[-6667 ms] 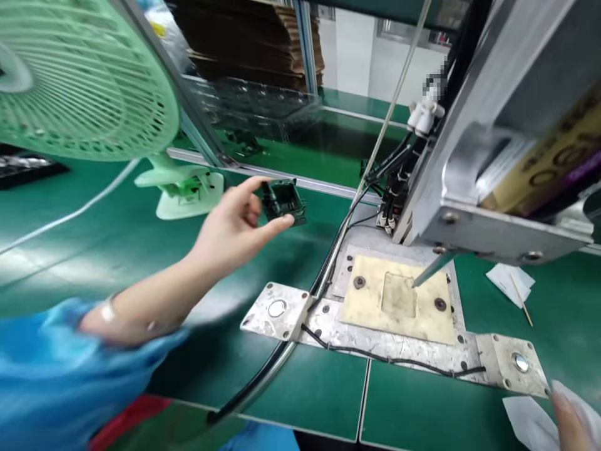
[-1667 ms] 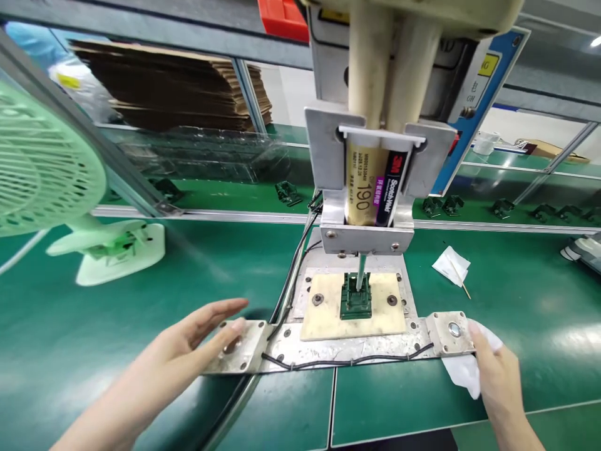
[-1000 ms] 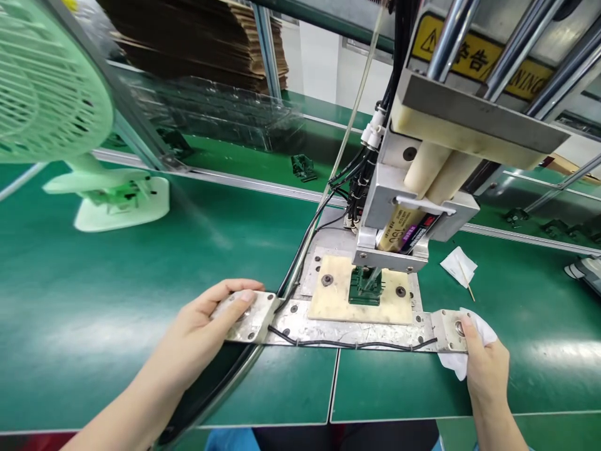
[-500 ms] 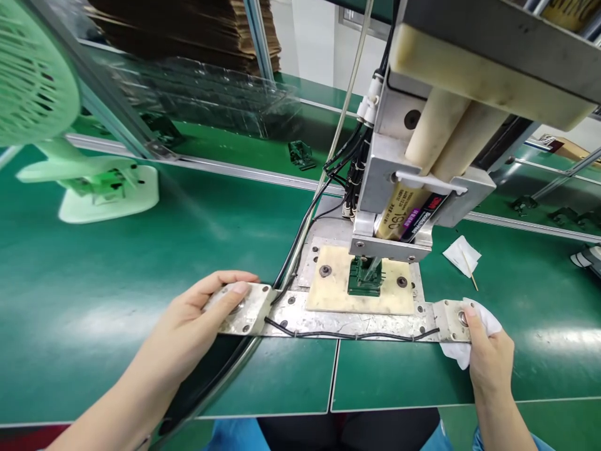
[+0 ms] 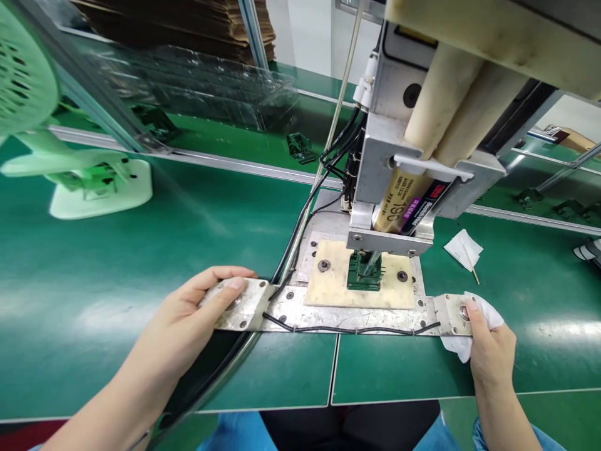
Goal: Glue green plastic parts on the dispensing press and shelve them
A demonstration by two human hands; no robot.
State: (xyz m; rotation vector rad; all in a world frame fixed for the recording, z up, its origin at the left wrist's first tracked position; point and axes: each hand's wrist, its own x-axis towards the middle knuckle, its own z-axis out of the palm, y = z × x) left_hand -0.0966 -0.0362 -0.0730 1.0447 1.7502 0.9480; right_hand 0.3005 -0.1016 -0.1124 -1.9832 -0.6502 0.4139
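My left hand (image 5: 188,313) is wrapped round the metal button box (image 5: 248,304) at the left end of a silver base plate, thumb lying on top over the button. At the plate's right end my right hand (image 5: 493,351) grips the matching button box (image 5: 451,313), its thumb on the round button. A crumpled white cloth (image 5: 489,315) is held under that hand, between fingers and box. Between the hands, a small dark green plastic part (image 5: 364,279) sits in a cream fixture plate (image 5: 319,291). Above it, a clear nozzle (image 5: 373,262) reaches down from a two-tube glue cartridge (image 5: 399,200).
A metal dispenser frame (image 5: 382,147) holds the cartridge over the green bench (image 5: 197,232). Black cables (image 5: 300,225) run down its left side. A pale green fan (image 5: 101,185) stands at left. A wooden stick lies on a white wipe (image 5: 460,250) at right.
The camera view has shifted slightly, so the dispenser looks a little higher and larger. Both hands stay on their button boxes.
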